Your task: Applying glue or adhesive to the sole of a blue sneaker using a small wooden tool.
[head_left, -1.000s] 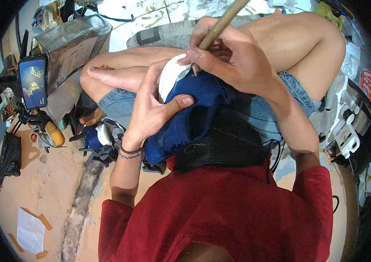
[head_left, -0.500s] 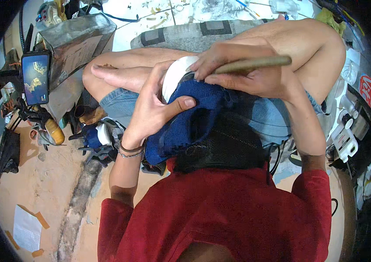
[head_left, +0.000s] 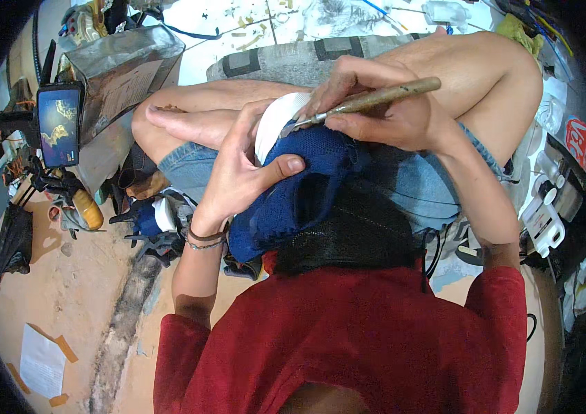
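Observation:
A dark blue knit shoe (head_left: pixel 327 152) with a white sole (head_left: pixel 278 124) rests in my lap, tilted sideways, its dark opening toward me. My left hand (head_left: pixel 248 162) is closed around it, thumb on the blue upper and fingers behind the sole. In my right hand (head_left: pixel 379 103) is a slim tool with a worn brown wooden handle (head_left: pixel 403 93) and a thin metal shaft, held like a pen. Its tip meets the seam between upper and sole; whether it has pierced the material cannot be seen.
A phone (head_left: pixel 59 127) stands on a holder at the left, before a grey bag-like container (head_left: pixel 124 55). Another blue and white shoe (head_left: pixel 158 215) lies by my left forearm. A patterned grey cushion (head_left: pixel 272 58) is beyond my legs. Plastic bottles (head_left: pixel 545 217) and clutter line the right side.
The tool's handle has swung toward me and to the left, so its metal shaft now shows at the seam. My right hand has turned slightly; the left keeps its hold.

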Tool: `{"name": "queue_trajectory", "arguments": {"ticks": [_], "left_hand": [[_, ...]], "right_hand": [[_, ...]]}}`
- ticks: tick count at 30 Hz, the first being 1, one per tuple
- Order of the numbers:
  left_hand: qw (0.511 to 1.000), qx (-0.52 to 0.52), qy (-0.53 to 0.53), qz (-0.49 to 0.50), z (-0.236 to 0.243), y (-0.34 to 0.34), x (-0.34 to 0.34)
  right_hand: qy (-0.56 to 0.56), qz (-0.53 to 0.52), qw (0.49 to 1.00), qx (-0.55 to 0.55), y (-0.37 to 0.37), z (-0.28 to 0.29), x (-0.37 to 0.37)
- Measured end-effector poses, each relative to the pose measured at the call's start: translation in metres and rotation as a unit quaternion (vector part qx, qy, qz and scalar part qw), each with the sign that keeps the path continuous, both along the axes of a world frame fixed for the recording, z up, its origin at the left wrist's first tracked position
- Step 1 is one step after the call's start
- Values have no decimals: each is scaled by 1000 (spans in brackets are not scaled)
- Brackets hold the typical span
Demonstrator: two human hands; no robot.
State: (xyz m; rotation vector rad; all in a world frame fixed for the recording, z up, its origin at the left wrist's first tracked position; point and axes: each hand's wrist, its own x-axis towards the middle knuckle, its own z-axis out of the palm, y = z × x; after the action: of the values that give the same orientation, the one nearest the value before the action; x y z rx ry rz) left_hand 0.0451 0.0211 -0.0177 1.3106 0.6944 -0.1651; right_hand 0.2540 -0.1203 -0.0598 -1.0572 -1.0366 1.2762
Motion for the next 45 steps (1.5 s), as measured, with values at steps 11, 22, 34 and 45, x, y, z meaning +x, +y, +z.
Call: {"name": "queue_trajectory", "arguments": {"ticks": [11,22,34,45], "left_hand": [[999,-30,-3,13,1,0,-2],[1000,-24,-3,10,-3,2,0],[988,126,-6,-85,-6,22,-5],[940,309,-107,-102,15,52,4]], "right_hand": [[48,-73,995,-49,-3,-10,-17],[23,-73,997,-25,-1,-5,-9],[-58,-294,954,15,49,18,55],[-97,-323,941,-26,130,-29,118]]}}
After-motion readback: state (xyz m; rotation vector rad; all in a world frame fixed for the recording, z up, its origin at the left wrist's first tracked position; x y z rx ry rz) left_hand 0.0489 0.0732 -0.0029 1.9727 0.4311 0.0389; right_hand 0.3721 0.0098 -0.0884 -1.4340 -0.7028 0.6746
